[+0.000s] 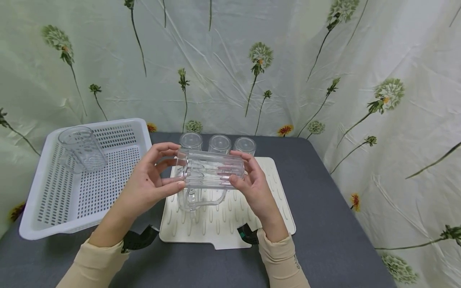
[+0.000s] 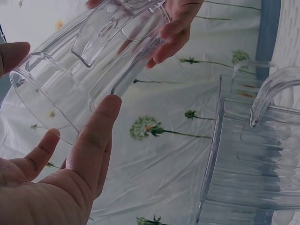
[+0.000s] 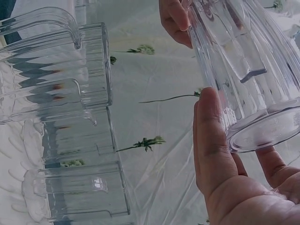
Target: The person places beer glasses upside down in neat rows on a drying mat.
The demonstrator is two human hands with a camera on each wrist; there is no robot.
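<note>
A clear, ribbed mug [image 1: 212, 168] lies sideways in the air, held between both hands. My left hand [image 1: 145, 182] grips its open rim end, thumb on the near side and fingers on the far side. At the base end, my right hand [image 1: 256, 188] holds it between thumb and fingers. The left wrist view shows the mug's handle [image 2: 96, 42] facing that camera. Below and behind, several similar mugs [image 1: 245, 145] stand base up on a cream ridged mat [image 1: 230, 218]. A nearer standing mug [image 2: 248, 159] is partly hidden in the head view by the held one.
To the left is a white perforated basket [image 1: 81, 196] with one clear mug [image 1: 84, 150] leaning inside it. A dark grey cloth [image 1: 317, 224] covers the table. Behind the table and along its right side hangs a flower-printed curtain [image 1: 223, 80].
</note>
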